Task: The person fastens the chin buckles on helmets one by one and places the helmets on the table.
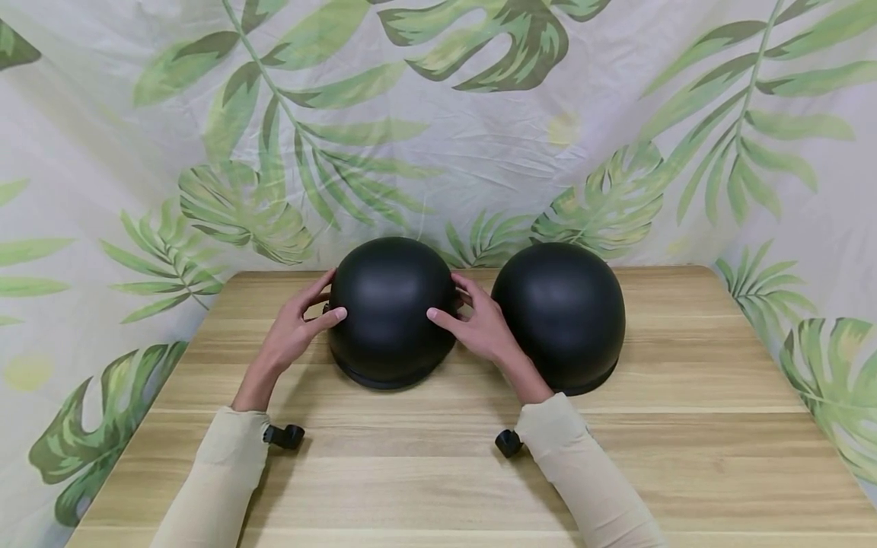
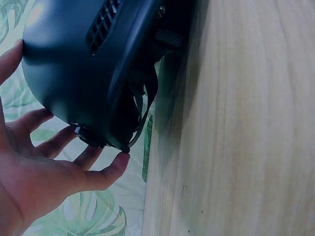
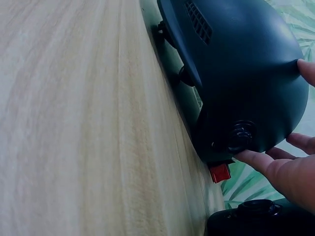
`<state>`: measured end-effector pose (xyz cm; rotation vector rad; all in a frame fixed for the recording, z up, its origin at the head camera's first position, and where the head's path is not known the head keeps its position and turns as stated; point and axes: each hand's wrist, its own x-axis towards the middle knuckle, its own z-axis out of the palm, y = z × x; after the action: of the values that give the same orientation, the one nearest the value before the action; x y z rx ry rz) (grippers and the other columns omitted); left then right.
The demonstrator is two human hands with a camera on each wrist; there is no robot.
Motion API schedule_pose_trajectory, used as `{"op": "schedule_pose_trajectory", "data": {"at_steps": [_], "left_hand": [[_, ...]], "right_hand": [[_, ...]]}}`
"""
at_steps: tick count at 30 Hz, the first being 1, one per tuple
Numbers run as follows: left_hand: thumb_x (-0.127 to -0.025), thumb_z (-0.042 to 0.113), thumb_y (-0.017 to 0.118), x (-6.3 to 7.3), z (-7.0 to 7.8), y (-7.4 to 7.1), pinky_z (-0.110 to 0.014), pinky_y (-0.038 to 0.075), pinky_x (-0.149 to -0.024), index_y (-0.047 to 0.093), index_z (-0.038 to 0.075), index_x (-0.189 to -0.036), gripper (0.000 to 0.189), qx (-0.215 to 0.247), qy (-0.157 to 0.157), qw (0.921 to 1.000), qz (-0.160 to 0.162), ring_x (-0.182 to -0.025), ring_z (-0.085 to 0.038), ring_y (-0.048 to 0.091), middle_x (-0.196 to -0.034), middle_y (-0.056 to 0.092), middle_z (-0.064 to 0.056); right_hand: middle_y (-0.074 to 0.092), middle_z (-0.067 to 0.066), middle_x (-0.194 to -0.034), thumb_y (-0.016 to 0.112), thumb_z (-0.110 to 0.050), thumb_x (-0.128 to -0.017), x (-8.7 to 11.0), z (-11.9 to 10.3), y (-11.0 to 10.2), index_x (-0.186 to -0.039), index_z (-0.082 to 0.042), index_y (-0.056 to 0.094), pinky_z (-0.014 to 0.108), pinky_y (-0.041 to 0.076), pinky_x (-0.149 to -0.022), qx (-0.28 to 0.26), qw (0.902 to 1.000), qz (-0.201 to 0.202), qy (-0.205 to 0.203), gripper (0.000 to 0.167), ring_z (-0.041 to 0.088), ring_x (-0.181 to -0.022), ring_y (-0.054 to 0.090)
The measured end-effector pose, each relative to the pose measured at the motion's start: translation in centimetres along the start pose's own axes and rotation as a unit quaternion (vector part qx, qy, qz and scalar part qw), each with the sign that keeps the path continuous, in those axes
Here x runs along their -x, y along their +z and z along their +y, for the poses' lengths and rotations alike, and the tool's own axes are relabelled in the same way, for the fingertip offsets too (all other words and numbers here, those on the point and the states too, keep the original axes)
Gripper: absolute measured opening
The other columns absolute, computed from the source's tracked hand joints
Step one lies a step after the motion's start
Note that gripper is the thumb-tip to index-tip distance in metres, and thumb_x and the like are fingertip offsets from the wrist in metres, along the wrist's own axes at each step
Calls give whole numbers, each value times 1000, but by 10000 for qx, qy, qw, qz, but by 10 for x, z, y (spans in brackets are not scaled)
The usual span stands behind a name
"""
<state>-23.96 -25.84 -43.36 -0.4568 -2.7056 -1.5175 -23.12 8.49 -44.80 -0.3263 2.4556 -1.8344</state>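
A smooth matte black helmet (image 1: 390,304) is held between both hands at the back of the table, its dome facing up. My left hand (image 1: 291,331) grips its left side, thumb toward me and fingers spread round the far side. On the opposite side, my right hand (image 1: 483,323) holds it the same way. A dark strap (image 2: 147,98) loops below the rim in the left wrist view, beside a slotted vent (image 2: 103,24). The right wrist view shows a red clip (image 3: 220,172) under the rim, near the fingers. Whether the helmet touches the table I cannot tell.
A second black helmet (image 1: 569,312) sits just right of the first, partly behind my right wrist. Both stand near the back edge of the wood-grain table (image 1: 397,487). A leaf-patterned cloth (image 1: 479,137) hangs close behind that edge.
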Motion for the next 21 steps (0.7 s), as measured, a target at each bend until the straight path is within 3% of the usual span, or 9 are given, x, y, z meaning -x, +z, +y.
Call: {"op": "schedule_pose_trajectory", "data": {"at_steps": [7, 15, 21], "left_hand": [[-102, 27, 71, 0, 3, 1, -70, 39, -116, 35, 30, -168, 75, -115, 122, 9997, 156, -149, -46, 46, -170, 39, -10], [-103, 27, 68, 0, 6, 1, -70, 38, -119, 38, 23, -167, 70, 135, 71, 9997, 195, -152, -43, 42, -170, 39, -12], [-103, 30, 68, 0, 9, -3, -71, 26, -124, 36, 31, -167, 71, 160, 33, 9998, 148, -158, -35, 33, -174, 34, -6]], "right_hand": [[39, 7, -169, 83, -41, -93, 0, 1, 0, -163, -23, 41, 57, 47, -118, 37, 10000, 37, 17, 84, 34, -154, 45], [40, 8, -168, 83, -41, -92, 1, -1, 0, -162, -23, 41, 56, 49, -117, 7, 10000, 33, 2, 84, 36, -151, 48], [45, 8, -165, 83, -42, -92, 2, -2, 1, -162, -26, 41, 55, 51, -115, 34, 10000, 20, -52, 84, 36, -146, 54]]}}
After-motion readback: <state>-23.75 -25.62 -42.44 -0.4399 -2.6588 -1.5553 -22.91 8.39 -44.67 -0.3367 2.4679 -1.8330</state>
